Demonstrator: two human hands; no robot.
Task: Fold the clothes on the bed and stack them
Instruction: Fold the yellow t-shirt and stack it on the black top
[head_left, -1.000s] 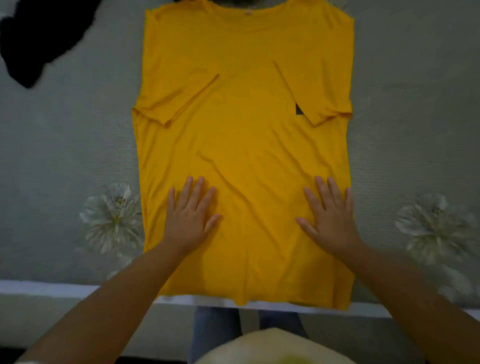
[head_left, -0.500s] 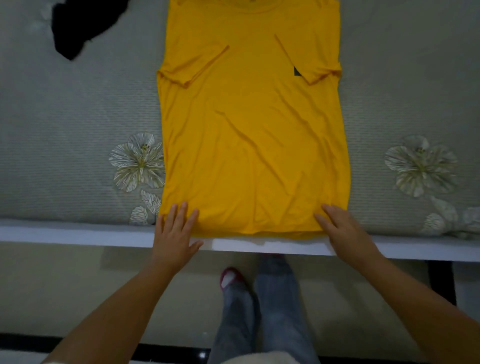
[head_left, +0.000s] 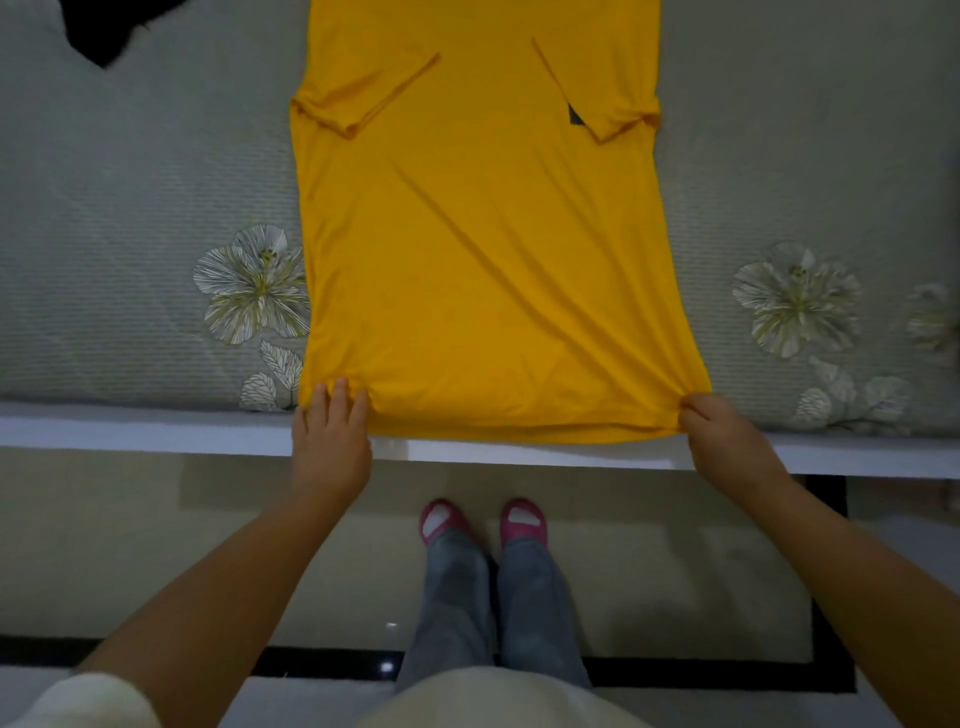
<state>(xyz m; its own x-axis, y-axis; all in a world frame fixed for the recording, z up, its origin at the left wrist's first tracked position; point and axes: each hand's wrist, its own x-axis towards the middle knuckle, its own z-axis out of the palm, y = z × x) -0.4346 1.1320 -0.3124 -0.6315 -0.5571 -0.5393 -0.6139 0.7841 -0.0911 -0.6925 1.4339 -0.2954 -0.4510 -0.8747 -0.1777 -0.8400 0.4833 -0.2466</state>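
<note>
A yellow T-shirt (head_left: 483, 249) lies flat on the bed with both sleeves folded inward over its body. Its hem reaches the bed's near edge. My left hand (head_left: 330, 431) pinches the hem's left corner, the cloth bunched at my fingertips. At the hem's right corner my right hand (head_left: 727, 436) grips the cloth, fingers curled under it. The collar is cut off by the top of the view.
The bed has a grey ribbed cover (head_left: 130, 208) printed with pale flowers, and a white front edge (head_left: 130, 428). A black garment (head_left: 109, 26) lies at the far left. My feet in pink slippers (head_left: 483, 522) stand on the tiled floor below.
Both hands slid down from the shirt's middle to its hem and now hold the two bottom corners. The view has tilted down toward the floor.
</note>
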